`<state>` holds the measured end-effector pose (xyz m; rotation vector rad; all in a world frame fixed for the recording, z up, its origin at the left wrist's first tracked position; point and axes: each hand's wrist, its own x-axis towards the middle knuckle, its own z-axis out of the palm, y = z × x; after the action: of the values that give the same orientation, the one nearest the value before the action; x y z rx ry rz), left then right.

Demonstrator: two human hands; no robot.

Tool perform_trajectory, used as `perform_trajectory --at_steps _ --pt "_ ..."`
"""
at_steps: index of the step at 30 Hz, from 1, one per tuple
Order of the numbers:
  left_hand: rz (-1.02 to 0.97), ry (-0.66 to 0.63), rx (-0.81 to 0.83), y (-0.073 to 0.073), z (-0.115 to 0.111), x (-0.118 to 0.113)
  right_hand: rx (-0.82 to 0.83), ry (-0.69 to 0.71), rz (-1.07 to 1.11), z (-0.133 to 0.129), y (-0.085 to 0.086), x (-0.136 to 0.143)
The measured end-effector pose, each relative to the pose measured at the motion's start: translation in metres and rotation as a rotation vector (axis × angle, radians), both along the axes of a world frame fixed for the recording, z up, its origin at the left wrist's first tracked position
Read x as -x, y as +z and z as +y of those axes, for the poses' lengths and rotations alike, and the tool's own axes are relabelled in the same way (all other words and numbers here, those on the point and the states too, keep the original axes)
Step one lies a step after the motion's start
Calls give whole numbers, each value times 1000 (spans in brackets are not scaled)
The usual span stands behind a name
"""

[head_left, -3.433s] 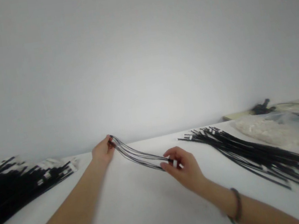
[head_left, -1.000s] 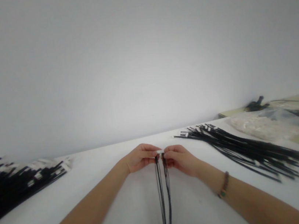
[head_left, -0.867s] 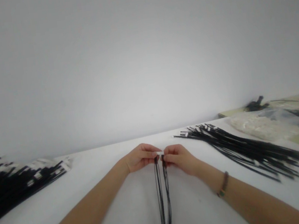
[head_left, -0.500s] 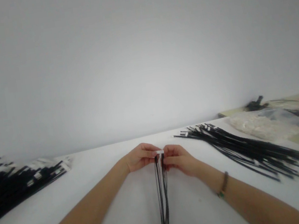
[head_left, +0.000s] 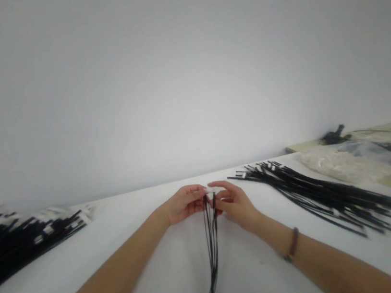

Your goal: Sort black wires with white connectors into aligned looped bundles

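Observation:
My left hand (head_left: 188, 202) is closed, its thumb and fingers pinching the left end of a small white connector (head_left: 209, 190). Thin black wires (head_left: 214, 245) hang from the connector and gather into a strand that runs off the bottom of the view. On the other side, my right hand (head_left: 233, 203) pinches a black wire (head_left: 214, 198) between thumb and a finger, close to the connector's right end. Its index finger arches over the top of the connector. The wire's very tip is too small and blurred to make out.
A thick pile of black wires with white ends (head_left: 20, 244) lies at the left. At the right, a fanned bundle of black wires (head_left: 319, 197) rests on the white table (head_left: 156, 278). Behind it is a clear bag of pale small parts (head_left: 343, 162). A wall stands behind.
My right index finger has lifted and straightened over the connector, and the right grip has loosened a little. The connector has risen slightly, and the hanging wires' lower part has swung left.

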<state>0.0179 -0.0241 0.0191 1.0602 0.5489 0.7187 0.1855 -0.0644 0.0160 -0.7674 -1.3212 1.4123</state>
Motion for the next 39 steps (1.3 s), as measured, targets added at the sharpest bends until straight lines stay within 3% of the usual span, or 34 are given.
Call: perform_trajectory --at_steps 12,20,24,39 --pt "-77 79 29 -2 1 -2 -102 -30 24 4 1 1" --pt "-112 67 25 0 0 -4 -76 -46 28 2 3 2" --pt "-86 120 21 0 0 -4 -63 -55 27 2 3 2" --pt "-58 156 187 7 0 -8 -117 -123 -126 5 -2 -1"
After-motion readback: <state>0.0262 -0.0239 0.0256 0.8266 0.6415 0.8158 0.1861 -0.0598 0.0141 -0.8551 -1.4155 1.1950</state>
